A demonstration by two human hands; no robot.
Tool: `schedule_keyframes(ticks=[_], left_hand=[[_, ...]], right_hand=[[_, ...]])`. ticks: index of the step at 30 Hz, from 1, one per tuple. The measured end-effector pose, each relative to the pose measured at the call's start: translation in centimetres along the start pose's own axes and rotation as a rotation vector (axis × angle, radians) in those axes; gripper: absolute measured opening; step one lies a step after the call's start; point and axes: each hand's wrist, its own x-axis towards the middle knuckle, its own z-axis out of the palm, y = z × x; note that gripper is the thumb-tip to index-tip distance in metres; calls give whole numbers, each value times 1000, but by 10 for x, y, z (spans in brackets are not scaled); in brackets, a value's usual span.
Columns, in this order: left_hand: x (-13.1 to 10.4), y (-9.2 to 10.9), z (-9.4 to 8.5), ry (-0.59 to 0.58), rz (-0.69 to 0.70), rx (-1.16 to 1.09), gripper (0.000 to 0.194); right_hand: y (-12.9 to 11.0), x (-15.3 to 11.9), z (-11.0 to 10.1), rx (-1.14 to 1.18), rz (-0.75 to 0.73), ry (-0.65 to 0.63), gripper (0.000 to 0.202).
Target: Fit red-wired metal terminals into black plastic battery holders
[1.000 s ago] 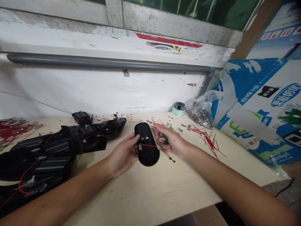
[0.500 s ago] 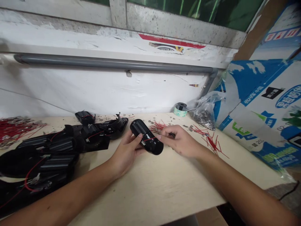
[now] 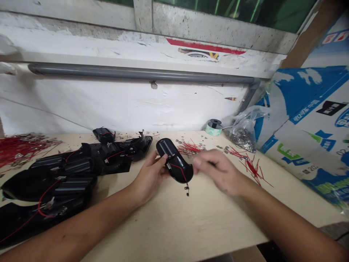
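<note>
With the left hand [image 3: 148,174], in the head view, grasps a black shell [image 3: 178,158], tilted above the surface [image 3: 169,218], with thumb on its upper face and fingers beneath. With the right hand [image 3: 222,171], blurred, hovers just beside the shell's lower end, thumb and fingers curled; cannot tell whether touching it, nor whether holding anything. Best to brace the shell firmly from below without squeezing its wall, and to leave the red wire [image 3: 178,167] free of strain: crosses the face and passes over the lower rim, ending in small dark tabs [image 3: 187,188]. Probably wise to work with light movements and avoid snagging those. Looks like hard, glossy plastic, long and round-ended. Left of the left hand, shows more black parts [image 3: 79,165], curved, ribbed in places and laced with red. Beyond the right hand, shows thin red wires [image 3: 191,146], loose and stiff-looking; farther off, a crinkled clear bag [image 3: 242,136] of dark metallic bits beside a pale green roll [image 3: 214,129].
</note>
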Motion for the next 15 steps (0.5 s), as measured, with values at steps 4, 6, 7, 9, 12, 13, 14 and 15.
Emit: schedule_keyframes(ticks=[4,6,7,9,12,13,14,15], left_hand=[[0,1,-1,-24,-47,-9,20],[-1,2,-1,-46,-61,-6,20],[-1,2,-1,-57,-65,-4,20],[-1,2,-1,-75,-68,-1,23],[0,0,-2,-74,-71,5,30],[0,0,-2,-66,-72,8,31],[1,-1,-3,-59,-72,10,32],[1,-1,-3,-52,-72,10,31]], right_hand=[[21,11,-6,172,221,310,34],[30,15,1,268,345,221,26],[33,16,6,321,377,165,28],[36,17,18,420,425,62,29],[37,16,30,498,449,14,31],[38,16,32,505,443,15,31],[39,16,32,506,437,17,31],[40,16,32,504,432,20,31]])
